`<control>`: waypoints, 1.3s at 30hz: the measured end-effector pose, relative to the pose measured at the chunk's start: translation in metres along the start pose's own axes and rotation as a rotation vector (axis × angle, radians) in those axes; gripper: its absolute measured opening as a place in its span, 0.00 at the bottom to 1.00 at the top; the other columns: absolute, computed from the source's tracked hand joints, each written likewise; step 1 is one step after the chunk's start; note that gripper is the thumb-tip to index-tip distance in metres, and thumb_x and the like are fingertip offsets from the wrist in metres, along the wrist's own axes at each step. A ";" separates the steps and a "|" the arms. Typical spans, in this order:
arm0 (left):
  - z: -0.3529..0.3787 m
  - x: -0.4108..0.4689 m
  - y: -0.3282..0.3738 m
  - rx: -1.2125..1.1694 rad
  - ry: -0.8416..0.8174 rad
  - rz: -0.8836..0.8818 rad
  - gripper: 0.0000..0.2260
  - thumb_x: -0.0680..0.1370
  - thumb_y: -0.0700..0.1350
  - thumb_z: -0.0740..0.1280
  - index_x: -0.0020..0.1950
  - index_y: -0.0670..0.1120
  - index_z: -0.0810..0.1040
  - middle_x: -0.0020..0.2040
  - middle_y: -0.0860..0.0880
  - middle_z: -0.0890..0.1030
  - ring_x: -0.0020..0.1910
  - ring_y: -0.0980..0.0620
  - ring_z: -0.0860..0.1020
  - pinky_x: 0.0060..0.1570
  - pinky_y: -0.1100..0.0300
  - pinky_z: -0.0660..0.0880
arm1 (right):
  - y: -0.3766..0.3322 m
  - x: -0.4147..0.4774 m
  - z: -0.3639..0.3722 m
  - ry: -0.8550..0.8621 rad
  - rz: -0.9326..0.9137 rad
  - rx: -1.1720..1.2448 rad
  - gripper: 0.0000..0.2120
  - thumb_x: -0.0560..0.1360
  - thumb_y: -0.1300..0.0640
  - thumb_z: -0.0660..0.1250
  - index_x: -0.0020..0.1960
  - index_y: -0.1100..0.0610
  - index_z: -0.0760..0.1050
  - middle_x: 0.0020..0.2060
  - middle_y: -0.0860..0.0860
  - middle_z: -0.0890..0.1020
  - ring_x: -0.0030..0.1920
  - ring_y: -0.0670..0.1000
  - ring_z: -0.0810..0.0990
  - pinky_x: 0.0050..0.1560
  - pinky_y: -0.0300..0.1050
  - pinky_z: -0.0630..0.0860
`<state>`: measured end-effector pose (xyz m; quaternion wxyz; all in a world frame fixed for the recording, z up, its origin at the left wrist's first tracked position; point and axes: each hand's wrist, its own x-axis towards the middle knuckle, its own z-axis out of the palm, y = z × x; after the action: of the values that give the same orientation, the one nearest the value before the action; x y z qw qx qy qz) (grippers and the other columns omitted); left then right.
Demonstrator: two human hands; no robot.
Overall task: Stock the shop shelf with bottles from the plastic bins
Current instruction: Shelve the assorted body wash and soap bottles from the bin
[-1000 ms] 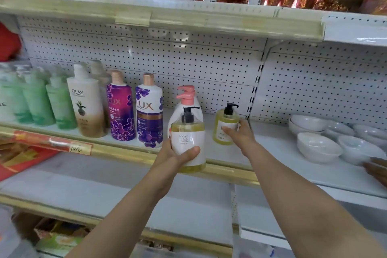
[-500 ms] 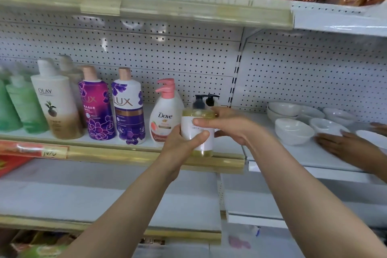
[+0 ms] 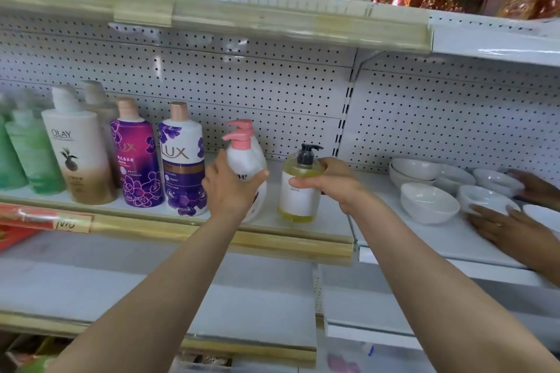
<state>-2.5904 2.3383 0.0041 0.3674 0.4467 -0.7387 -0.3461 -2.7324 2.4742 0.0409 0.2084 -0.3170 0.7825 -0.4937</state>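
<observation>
A yellow pump bottle (image 3: 298, 191) with a black pump and white label stands upright on the white shelf (image 3: 330, 221), near its front edge. My right hand (image 3: 328, 182) is wrapped around its upper right side. Just left of it stands a white Dove bottle (image 3: 247, 160) with a pink pump, and my left hand (image 3: 231, 188) grips its front. Further left along the shelf are a white-and-purple Lux bottle (image 3: 181, 157), a magenta Lux bottle (image 3: 136, 154), an Olay bottle (image 3: 78, 148) and green bottles (image 3: 27, 151).
White bowls (image 3: 427, 200) sit on the adjoining shelf section to the right, where another person's hands (image 3: 512, 227) rest among them. A shelf with bottles and red-gold packets hangs overhead. A bare lower shelf (image 3: 151, 281) lies below.
The yellow bottle went from my left hand onto the shelf, right of the Dove bottle; my right hand now holds it. My left hand moved over to grip the Dove bottle.
</observation>
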 end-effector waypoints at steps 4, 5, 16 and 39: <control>0.006 0.007 -0.005 0.014 0.037 0.004 0.45 0.68 0.63 0.75 0.78 0.51 0.58 0.74 0.44 0.65 0.73 0.41 0.61 0.66 0.45 0.64 | 0.009 0.005 0.004 0.004 -0.026 -0.009 0.24 0.60 0.53 0.84 0.50 0.49 0.75 0.45 0.40 0.81 0.51 0.45 0.79 0.51 0.41 0.73; 0.006 0.007 -0.004 0.020 0.046 0.000 0.44 0.68 0.61 0.75 0.77 0.51 0.59 0.73 0.44 0.65 0.72 0.41 0.62 0.66 0.45 0.65 | 0.009 0.006 0.004 0.002 -0.040 -0.020 0.26 0.61 0.54 0.84 0.50 0.48 0.72 0.43 0.37 0.78 0.49 0.44 0.77 0.52 0.41 0.71; 0.009 0.011 -0.008 0.072 0.073 0.018 0.42 0.67 0.61 0.76 0.75 0.50 0.61 0.70 0.45 0.68 0.70 0.41 0.64 0.62 0.47 0.66 | 0.021 0.017 0.009 0.004 -0.070 -0.011 0.33 0.58 0.53 0.85 0.58 0.50 0.74 0.50 0.41 0.82 0.52 0.43 0.80 0.51 0.39 0.73; 0.003 -0.002 -0.005 0.100 0.033 0.038 0.42 0.71 0.60 0.73 0.78 0.49 0.56 0.72 0.42 0.65 0.70 0.39 0.62 0.63 0.43 0.67 | 0.026 -0.003 0.021 -0.029 -0.030 -0.303 0.50 0.62 0.42 0.81 0.77 0.49 0.60 0.68 0.51 0.73 0.68 0.53 0.72 0.69 0.51 0.70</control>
<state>-2.5907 2.3391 -0.0021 0.3634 0.4558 -0.7573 -0.2944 -2.7246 2.4711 0.0092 0.1621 -0.3635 0.8401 -0.3685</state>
